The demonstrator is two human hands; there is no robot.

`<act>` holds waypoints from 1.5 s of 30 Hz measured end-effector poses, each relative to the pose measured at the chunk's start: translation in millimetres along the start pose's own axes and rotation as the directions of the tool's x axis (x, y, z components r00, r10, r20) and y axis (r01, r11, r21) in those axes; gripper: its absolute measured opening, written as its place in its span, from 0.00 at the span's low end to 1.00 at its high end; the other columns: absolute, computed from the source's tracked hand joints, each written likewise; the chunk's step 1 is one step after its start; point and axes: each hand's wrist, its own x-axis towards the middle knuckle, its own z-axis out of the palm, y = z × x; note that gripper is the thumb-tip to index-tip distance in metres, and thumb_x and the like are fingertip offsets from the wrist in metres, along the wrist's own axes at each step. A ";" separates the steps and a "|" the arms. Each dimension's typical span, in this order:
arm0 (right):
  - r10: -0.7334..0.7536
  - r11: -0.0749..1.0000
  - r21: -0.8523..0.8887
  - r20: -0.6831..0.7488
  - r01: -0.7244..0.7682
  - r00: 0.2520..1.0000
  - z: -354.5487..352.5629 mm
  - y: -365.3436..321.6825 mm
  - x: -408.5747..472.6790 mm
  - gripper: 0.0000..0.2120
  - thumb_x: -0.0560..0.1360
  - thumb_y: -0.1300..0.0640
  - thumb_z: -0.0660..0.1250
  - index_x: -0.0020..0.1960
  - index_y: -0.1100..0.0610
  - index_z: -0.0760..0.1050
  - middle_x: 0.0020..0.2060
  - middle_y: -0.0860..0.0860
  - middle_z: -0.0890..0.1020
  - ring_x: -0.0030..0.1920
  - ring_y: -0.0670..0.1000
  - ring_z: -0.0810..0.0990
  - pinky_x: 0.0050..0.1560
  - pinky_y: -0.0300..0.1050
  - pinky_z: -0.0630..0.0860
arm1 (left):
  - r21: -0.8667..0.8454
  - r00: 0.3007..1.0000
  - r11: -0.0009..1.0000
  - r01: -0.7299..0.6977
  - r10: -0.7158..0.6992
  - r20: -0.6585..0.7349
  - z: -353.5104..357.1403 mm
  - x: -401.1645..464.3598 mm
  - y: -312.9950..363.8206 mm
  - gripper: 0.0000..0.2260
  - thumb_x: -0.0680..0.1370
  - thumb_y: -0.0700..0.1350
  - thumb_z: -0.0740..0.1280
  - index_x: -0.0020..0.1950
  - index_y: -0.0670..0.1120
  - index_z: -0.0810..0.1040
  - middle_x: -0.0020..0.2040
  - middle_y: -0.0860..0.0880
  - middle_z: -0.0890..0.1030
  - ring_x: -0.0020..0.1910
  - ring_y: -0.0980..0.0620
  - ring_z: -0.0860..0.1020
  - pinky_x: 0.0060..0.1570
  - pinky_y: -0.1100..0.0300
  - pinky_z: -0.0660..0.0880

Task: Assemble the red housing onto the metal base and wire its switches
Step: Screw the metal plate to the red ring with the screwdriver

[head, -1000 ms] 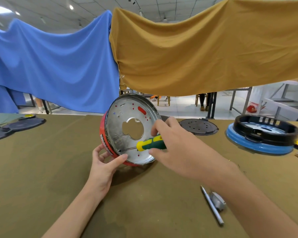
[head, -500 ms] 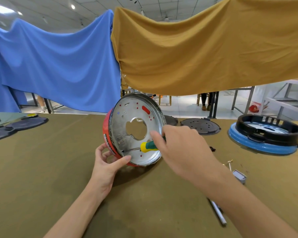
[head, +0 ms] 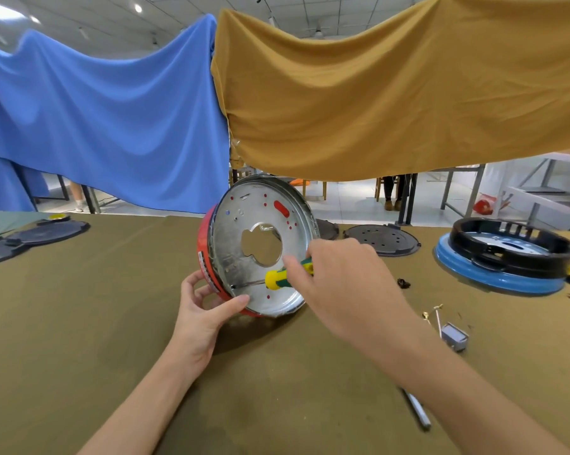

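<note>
Metal base (head: 260,244) already seated inside red housing (head: 208,257); assembly tipped on edge at frame centre, resting on olive table cloth (head: 80,323), open face turned toward the camera. Red housing visible only as a rim along the left and lower edge of the base. Red plastic bosses showing through several holes in the base plate, which suggests correct alignment of the two parts.

Screwdriver (head: 287,275), yellow and green handle, shaft pointed left with tip at a fastener point near the lower left edge of the base. Judged as fastening in progress: at least one screw being driven; number of screws already seated not discernible. No wires or switches visible on the assembly, so wiring step judged as not yet begun.

Left hand (head: 205,310), below and left of the assembly: thumb and fingers curled around the lower left rim, steadying it. Right hand (head: 336,280), just right of centre: fingers clamped around the screwdriver handle.

Lower right of frame: small metal switch part (head: 454,336) with leads, lying loose on the cloth, probably awaiting installation; pen-like metal tool (head: 416,410) nearer the bottom edge. Right edge: blue and black housing assembly (head: 503,261). Behind centre: black perforated disc (head: 383,239). Upper frame: blue and mustard cloths hung as a backdrop.
</note>
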 end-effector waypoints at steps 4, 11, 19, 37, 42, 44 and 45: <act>0.055 0.997 0.055 -0.003 -0.055 0.998 3.1 -0.8 -1.0 0.24 0.82 0.39 0.53 0.34 0.53 0.61 0.29 0.49 0.67 0.29 0.51 0.66 0.28 0.44 0.57 | 0.015 1.000 1.000 -0.001 0.001 -0.002 1.3 -0.9 -0.3 0.42 0.51 0.40 0.83 0.63 0.51 0.70 0.57 0.44 0.78 0.49 0.45 0.83 0.44 0.53 0.82; -0.090 0.982 0.182 0.165 0.060 0.982 -10.4 13.3 2.8 0.11 0.77 0.49 0.68 0.57 0.49 0.70 0.44 0.44 0.68 0.44 0.49 0.72 0.36 0.34 0.63 | -0.076 0.999 0.997 0.032 -0.035 -0.036 2.1 2.3 -0.1 0.39 0.58 0.33 0.78 0.66 0.49 0.68 0.62 0.40 0.75 0.49 0.46 0.83 0.45 0.52 0.83; 0.021 0.995 0.096 0.111 -0.032 0.994 -11.7 9.2 1.0 0.19 0.78 0.44 0.63 0.36 0.57 0.70 0.29 0.50 0.72 0.30 0.50 0.70 0.27 0.42 0.62 | 0.001 1.000 1.000 0.011 -0.011 0.010 0.7 -0.7 0.1 0.43 0.52 0.38 0.83 0.64 0.49 0.70 0.55 0.46 0.79 0.50 0.44 0.83 0.48 0.47 0.81; -0.031 0.985 0.171 0.114 0.011 0.993 -8.9 15.7 4.6 0.12 0.76 0.44 0.68 0.47 0.54 0.78 0.36 0.47 0.77 0.36 0.47 0.75 0.31 0.37 0.67 | -0.040 1.000 0.999 0.009 -0.010 -0.016 0.1 2.8 -2.8 0.37 0.58 0.33 0.78 0.62 0.50 0.69 0.56 0.43 0.77 0.46 0.47 0.84 0.41 0.53 0.82; 0.002 0.987 0.160 0.080 -0.015 0.997 0.6 11.6 5.0 0.21 0.79 0.43 0.62 0.37 0.58 0.75 0.25 0.50 0.73 0.24 0.47 0.67 0.23 0.38 0.62 | -0.039 1.000 0.999 0.007 -0.007 -0.010 -2.3 2.7 -3.6 0.36 0.57 0.33 0.78 0.61 0.51 0.70 0.54 0.44 0.78 0.46 0.47 0.84 0.41 0.53 0.82; 0.007 0.987 0.159 0.080 -0.019 0.997 2.6 12.4 6.0 0.21 0.79 0.43 0.62 0.38 0.58 0.75 0.27 0.52 0.75 0.25 0.48 0.69 0.26 0.42 0.66 | -0.030 1.000 1.000 0.010 -0.010 -0.002 -2.1 1.9 -3.8 0.38 0.56 0.34 0.80 0.61 0.51 0.70 0.55 0.44 0.78 0.47 0.47 0.84 0.42 0.52 0.82; 0.010 0.986 0.165 0.082 -0.024 0.997 2.7 13.5 6.2 0.21 0.80 0.43 0.61 0.39 0.59 0.76 0.29 0.53 0.77 0.27 0.50 0.71 0.28 0.45 0.69 | -0.022 1.000 1.000 0.012 -0.012 0.001 -1.7 1.3 -3.4 0.40 0.55 0.35 0.81 0.62 0.51 0.70 0.55 0.45 0.78 0.49 0.46 0.83 0.42 0.52 0.82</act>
